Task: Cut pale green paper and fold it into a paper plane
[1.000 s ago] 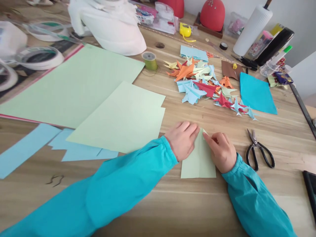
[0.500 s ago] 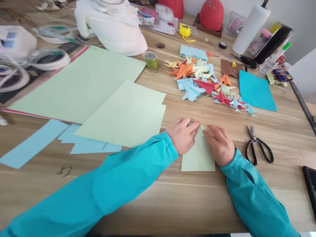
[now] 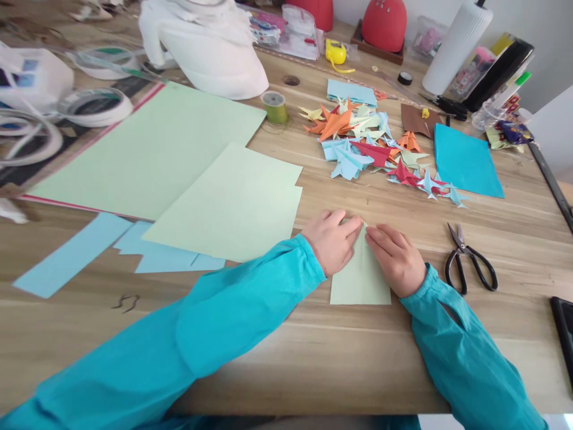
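A pale green sheet of paper (image 3: 360, 280) lies flat on the table in front of me, its upper end narrowed to a point between my hands. My left hand (image 3: 332, 242) is closed, with its fingertips pressing the paper near that point and hiding the upper left edge. On the other side, my right hand (image 3: 397, 258) has its fingers pressed together along the folded upper right edge. Right of my hands lie small black-handled scissors (image 3: 470, 263). Beyond my hands is a heap of folded paper birds (image 3: 349, 160) in blue, orange, red and pale green.
Large pale green sheets (image 3: 237, 203) and blue paper strips (image 3: 74, 254) lie to the left. A spool of green thread (image 3: 274, 107), a turquoise paper stack (image 3: 468, 160) and a yellow tape measure (image 3: 335, 52) are farther back. A black object (image 3: 564, 334) sits at the right edge.
My right fingers have brought the upper right corner of the paper down flat along the slanted edge. My left hand keeps its place on the paper. The view has shifted slightly.
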